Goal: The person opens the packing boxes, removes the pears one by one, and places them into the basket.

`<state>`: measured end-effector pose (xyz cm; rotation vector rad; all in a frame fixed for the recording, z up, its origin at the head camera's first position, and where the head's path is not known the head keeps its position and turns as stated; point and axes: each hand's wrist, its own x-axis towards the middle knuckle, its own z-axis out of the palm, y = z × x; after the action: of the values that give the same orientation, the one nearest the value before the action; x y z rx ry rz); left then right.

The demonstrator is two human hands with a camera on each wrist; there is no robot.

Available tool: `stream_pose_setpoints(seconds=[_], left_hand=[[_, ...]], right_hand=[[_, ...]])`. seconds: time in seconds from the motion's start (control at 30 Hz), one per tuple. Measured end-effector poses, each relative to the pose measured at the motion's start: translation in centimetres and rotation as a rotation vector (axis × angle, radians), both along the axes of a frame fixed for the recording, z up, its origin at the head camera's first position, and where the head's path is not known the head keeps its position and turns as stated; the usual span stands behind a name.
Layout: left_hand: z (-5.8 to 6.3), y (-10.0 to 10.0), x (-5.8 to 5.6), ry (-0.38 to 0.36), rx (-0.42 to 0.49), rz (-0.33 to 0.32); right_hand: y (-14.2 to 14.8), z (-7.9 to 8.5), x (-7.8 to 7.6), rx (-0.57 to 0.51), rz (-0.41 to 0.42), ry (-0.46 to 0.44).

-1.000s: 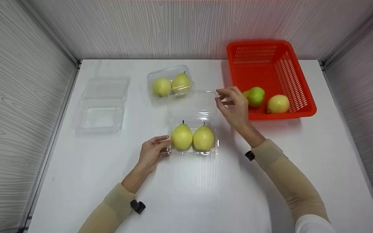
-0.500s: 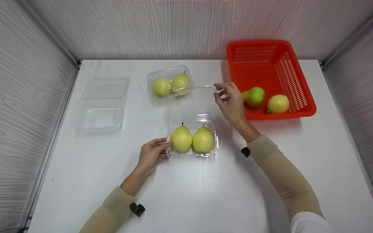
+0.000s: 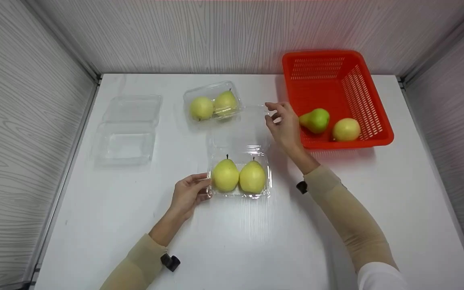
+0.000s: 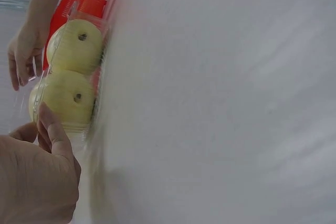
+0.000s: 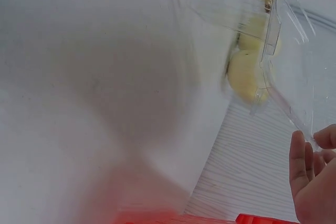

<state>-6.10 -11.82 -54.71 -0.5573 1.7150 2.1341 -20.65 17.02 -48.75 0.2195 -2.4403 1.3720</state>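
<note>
Two yellow-green pears (image 3: pixel 225 176) lie side by side, stems away from me, in the base of a clear plastic clamshell box (image 3: pixel 270 179) at mid-table. My left hand (image 3: pixel 187 196) pinches the left edge of that base; in the left wrist view its thumb and fingers (image 4: pixel 54 124) meet at the rim beside the nearer pear. The clear lid (image 3: pixel 238 135) stands raised at the far side. My right hand (image 3: pixel 284 125) pinches the lid's right corner between thumb and fingers, and the right wrist view shows the lid's edge (image 5: pixel 286 106) running into that pinch.
Behind the lid stands another clear box (image 3: pixel 189 94) holding two pears. An unfilled clamshell (image 3: pixel 125 147) lies unfolded at left. A red basket (image 3: pixel 336 145) at back right holds a green pear (image 3: pixel 317 120) and a pale yellow fruit (image 3: pixel 346 129). Panels wall the table.
My right hand has moved slightly left and away from me, raising the lid's far edge with it. The box with its pears has shifted a little toward me, my left hand along with it.
</note>
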Motion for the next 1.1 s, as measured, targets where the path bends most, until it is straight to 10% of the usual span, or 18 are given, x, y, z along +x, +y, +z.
stream_pose_setpoints(seconds=[1.1], left_hand=[[0.1, -0.4, 0.7, -0.009, -0.013, -0.039]], right_hand=[[-0.5, -1.9, -0.1, 0.121, -0.054, -0.262]])
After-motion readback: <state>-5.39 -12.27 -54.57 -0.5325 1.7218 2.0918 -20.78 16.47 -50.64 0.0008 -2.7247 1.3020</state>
